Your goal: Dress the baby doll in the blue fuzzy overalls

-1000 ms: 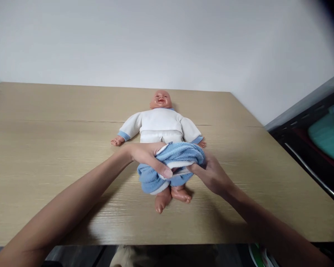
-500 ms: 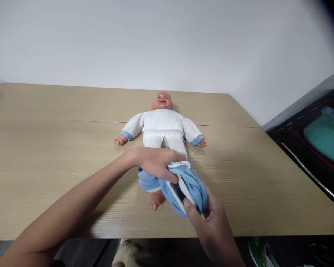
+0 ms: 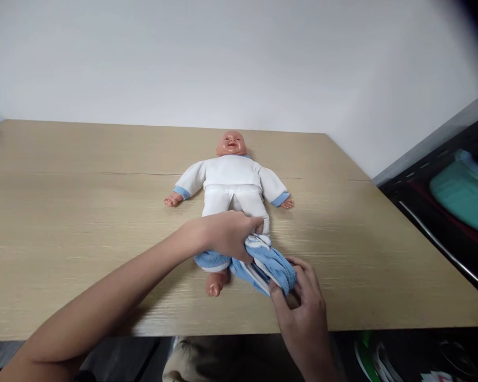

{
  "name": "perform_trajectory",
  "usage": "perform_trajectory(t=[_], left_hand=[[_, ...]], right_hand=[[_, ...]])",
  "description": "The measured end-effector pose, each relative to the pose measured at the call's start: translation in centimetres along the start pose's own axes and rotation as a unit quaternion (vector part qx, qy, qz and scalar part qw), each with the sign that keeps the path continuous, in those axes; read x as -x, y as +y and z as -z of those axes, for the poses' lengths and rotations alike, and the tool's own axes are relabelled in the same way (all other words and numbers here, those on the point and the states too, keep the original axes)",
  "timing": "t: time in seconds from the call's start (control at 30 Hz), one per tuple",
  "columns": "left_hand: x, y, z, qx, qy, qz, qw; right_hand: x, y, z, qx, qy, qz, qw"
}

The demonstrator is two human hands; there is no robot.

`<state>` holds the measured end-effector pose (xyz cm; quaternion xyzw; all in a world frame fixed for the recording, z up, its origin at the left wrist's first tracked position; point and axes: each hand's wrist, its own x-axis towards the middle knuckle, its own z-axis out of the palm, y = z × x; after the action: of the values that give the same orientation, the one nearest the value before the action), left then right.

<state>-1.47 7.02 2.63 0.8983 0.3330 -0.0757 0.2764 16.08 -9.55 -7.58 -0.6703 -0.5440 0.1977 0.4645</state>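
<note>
Right, the blue terry trousers are bunched low on the doll, just in front of me, near the front edge of the wooden table. My left hand lies across the doll's lower legs, palm down, thumb and fingers closed on the white-edged part of the cloth at the leg on my right. My right hand comes in from below, half curled, with the thumb on the near edge of the bundle and the fingers round its far side, so the fabric is pinched between them. One bare plastic foot pokes out of the trouser leg on my left; the other is hidden by the cloth. The doll lies on its back, head away from me and arms spread, in a white top with blue cuffs, its white cloth legs showing above my left hand. A plain wall stands behind the table, and off to my right a teal cloth sits in a black rack.
</note>
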Motion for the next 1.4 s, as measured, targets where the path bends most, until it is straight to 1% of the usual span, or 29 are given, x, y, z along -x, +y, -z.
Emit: perform_trajectory(t=[0.13, 0.23, 0.3, 0.4, 0.5, 0.63, 0.73, 0.8, 0.87, 0.93, 1.03, 1.13, 1.2, 1.3, 1.4], left_hand=[[0.0, -0.5, -0.3, 0.015, -0.006, -0.013, 1.000], [0.0, -1.0, 0.0, 0.074, -0.020, -0.040, 0.996], [0.1, -1.2, 0.2, 0.114, -0.018, -0.058, 0.992], [0.4, -1.5, 0.3, 0.158, -0.011, -0.071, 0.985], [0.7, -1.8, -0.1, 0.216, -0.004, -0.081, 0.973], [1.3, -2.2, -0.7, 0.264, 0.026, -0.090, 0.960], [1.8, -2.4, -1.2, 0.287, 0.043, -0.086, 0.953], [2.1, -2.6, -1.6, 0.303, 0.051, -0.088, 0.947], [2.4, -2.8, -1.8, 0.312, 0.062, -0.100, 0.943], [2.7, -2.9, -1.9, 0.315, 0.072, -0.108, 0.940], [3.3, -3.1, -1.9, 0.291, 0.084, -0.098, 0.948], [3.7, -3.3, -2.1, 0.219, 0.136, -0.088, 0.962], [3.9, -3.4, -2.3, 0.181, 0.169, -0.082, 0.965], [3.9, -3.6, -2.5, 0.166, 0.176, -0.075, 0.967], [3.8, -3.8, -2.4, 0.174, 0.176, -0.097, 0.964]], right_hand=[[0.2, 0.1, -0.3, -0.098, -0.046, -0.098, 0.989], [-0.2, -0.1, -0.4, -0.186, -0.058, -0.140, 0.971], [-0.7, 0.0, -0.4, -0.233, -0.065, -0.157, 0.958], [-1.5, 0.4, -0.7, -0.270, -0.076, -0.165, 0.946], [-2.0, 1.1, -1.2, -0.285, -0.092, -0.142, 0.943], [-2.3, 1.6, -1.5, -0.264, -0.124, -0.133, 0.947], [-2.7, 1.4, -1.4, -0.241, -0.156, -0.129, 0.949], [-3.2, 1.0, -1.1, -0.250, -0.152, -0.103, 0.951], [-3.9, 0.5, -0.7, -0.257, -0.127, -0.061, 0.956], [-4.6, 0.3, -0.3, -0.239, -0.115, -0.020, 0.964], [-5.7, 0.5, 0.1, -0.181, -0.154, 0.025, 0.971], [-7.1, 0.9, 0.4, -0.128, -0.185, 0.058, 0.973], [-8.3, 0.8, 0.6, -0.089, -0.207, 0.087, 0.970], [-10.4, 0.3, 1.4, -0.040, -0.263, 0.143, 0.953], [-12.2, -0.3, 2.2, -0.016, -0.319, 0.178, 0.931]])
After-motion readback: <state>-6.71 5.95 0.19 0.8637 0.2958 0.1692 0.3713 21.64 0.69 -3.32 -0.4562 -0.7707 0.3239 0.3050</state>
